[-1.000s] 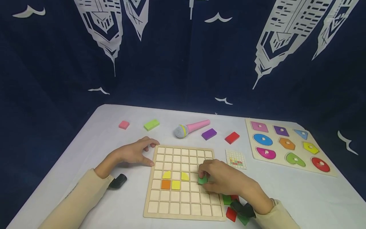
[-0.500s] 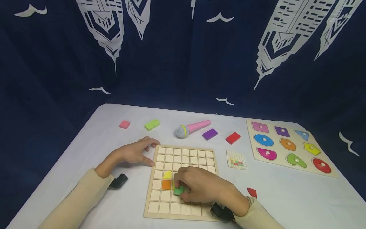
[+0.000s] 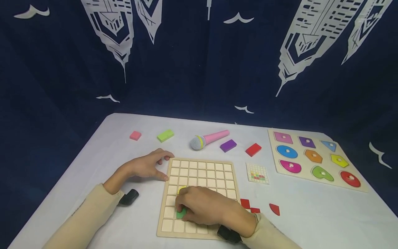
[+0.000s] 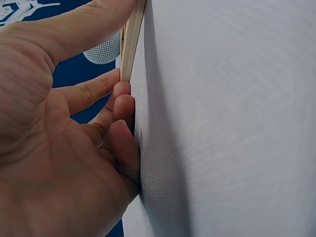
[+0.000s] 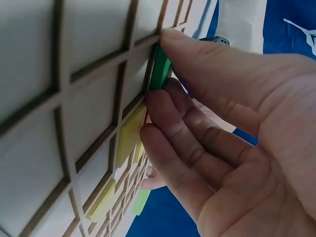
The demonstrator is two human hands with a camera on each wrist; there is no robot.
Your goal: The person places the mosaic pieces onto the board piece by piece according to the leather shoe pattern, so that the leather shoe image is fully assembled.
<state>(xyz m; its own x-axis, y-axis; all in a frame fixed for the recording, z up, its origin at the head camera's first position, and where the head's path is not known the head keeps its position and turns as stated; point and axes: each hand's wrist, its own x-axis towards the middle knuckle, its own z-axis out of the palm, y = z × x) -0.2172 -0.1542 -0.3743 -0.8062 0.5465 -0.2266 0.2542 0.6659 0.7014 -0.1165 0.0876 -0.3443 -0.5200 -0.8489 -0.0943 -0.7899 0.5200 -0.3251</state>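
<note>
My right hand (image 3: 208, 205) pinches a green square tile (image 3: 181, 213) between thumb and fingers, low on the left side of the wooden grid board (image 3: 202, 174). In the right wrist view the green tile (image 5: 160, 69) stands slightly tilted at a grid cell, the thumb on one side of it. Two yellow pieces, one nearer (image 5: 101, 200) and one beside the fingertips (image 5: 131, 131), sit in the grid there. From the head, a yellow rounded piece (image 3: 182, 189) shows just above the hand, which hides other cells. My left hand (image 3: 146, 167) touches the board's left edge with spread thumb and forefinger.
Red tiles (image 3: 245, 203) and a red quarter-round piece (image 3: 275, 209) lie right of the board. Beyond are a pattern card (image 3: 257, 173), a knobbed shape puzzle (image 3: 289, 178), a pink toy microphone (image 3: 214, 137), and purple (image 3: 228, 146), red (image 3: 253, 149), green (image 3: 165, 135) and pink (image 3: 135, 135) blocks.
My right hand has carried the green tile leftward and nearer across the board, uncovering red pieces at the right and covering the orange tile. The left hand stays at the board's edge.
</note>
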